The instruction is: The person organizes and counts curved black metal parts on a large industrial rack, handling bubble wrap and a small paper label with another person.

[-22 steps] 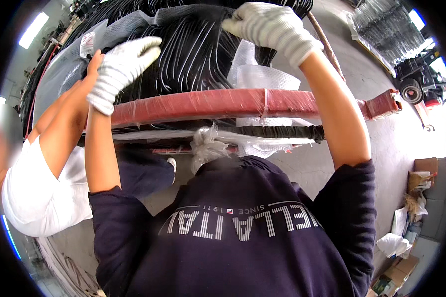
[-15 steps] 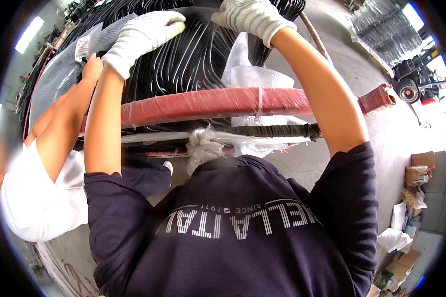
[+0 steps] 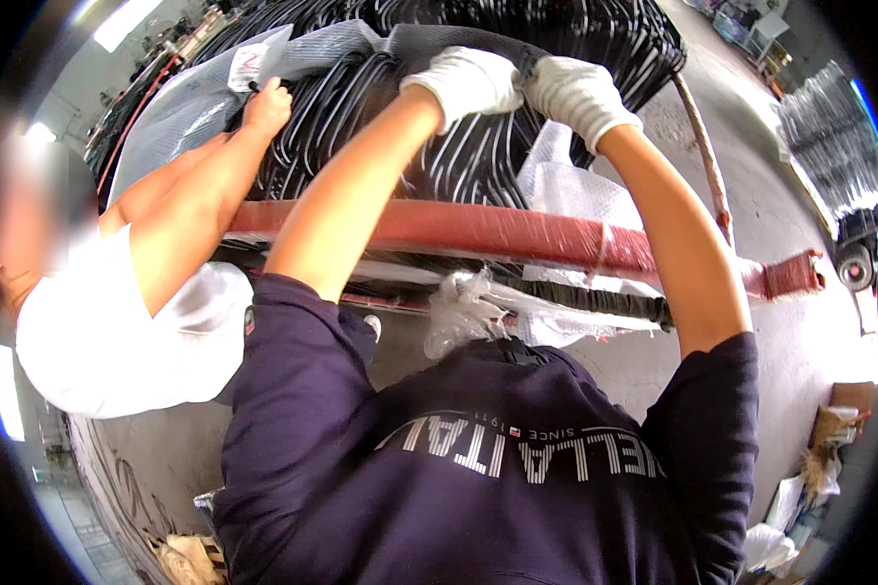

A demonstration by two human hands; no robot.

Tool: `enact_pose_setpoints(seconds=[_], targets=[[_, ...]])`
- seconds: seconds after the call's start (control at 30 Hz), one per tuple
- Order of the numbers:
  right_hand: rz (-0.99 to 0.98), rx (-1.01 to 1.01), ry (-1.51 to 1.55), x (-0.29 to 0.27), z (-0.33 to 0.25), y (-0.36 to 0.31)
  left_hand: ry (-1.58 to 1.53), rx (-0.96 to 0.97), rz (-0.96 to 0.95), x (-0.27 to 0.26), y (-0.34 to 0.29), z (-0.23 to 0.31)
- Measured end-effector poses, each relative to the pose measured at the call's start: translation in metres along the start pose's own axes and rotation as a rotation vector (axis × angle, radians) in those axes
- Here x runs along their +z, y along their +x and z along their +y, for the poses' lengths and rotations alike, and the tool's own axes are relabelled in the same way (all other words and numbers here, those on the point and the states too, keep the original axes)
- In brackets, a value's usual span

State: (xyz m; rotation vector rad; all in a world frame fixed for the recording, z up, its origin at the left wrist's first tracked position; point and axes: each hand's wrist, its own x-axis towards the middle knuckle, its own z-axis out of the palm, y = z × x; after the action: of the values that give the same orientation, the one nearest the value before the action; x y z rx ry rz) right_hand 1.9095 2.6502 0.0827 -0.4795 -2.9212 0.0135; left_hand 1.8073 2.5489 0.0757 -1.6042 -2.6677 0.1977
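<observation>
Both my hands wear white knit gloves and are side by side at the far edge of a stack of glossy black bent rods (image 3: 371,127). A strip of bubble wrap (image 3: 332,41) lies over the rods and runs to my gloves. My left hand (image 3: 473,83) is closed on the strip near its right end. Touching it or nearly so, my right hand (image 3: 578,96) has its fingers curled round the wrap at the corner; the fingertips are hidden. Another loose piece of bubble wrap (image 3: 580,190) hangs below my right hand.
A red film-wrapped bar (image 3: 498,232) crosses in front of me, with crumpled clear film (image 3: 463,317) below it. At left a person in a white shirt (image 3: 127,331) reaches to the wrap beside a white label (image 3: 248,66). A wrapped pallet load (image 3: 834,136) stands far right.
My left hand has moved right along the strip, close to my right hand, its fingers now curled instead of stretched. The view has shifted, bringing more of the other person into sight.
</observation>
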Motion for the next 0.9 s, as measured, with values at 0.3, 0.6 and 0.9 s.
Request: enact_pose_setpoints(seconds=[0.3, 0.6, 0.9], targets=[[-0.119, 0.03, 0.058, 0.032, 0.01, 0.007, -0.197, -0.039, -0.1, 0.018, -0.007, 0.003], [-0.313, -0.047, -0.026, 0.034, 0.012, -0.007, -0.261, 0.128, -0.506, 0.025, -0.023, -0.012], [-0.275, -0.24, -0.004, 0.038, 0.009, -0.019, -0.251, 0.154, -0.474, 0.033, -0.021, -0.011]])
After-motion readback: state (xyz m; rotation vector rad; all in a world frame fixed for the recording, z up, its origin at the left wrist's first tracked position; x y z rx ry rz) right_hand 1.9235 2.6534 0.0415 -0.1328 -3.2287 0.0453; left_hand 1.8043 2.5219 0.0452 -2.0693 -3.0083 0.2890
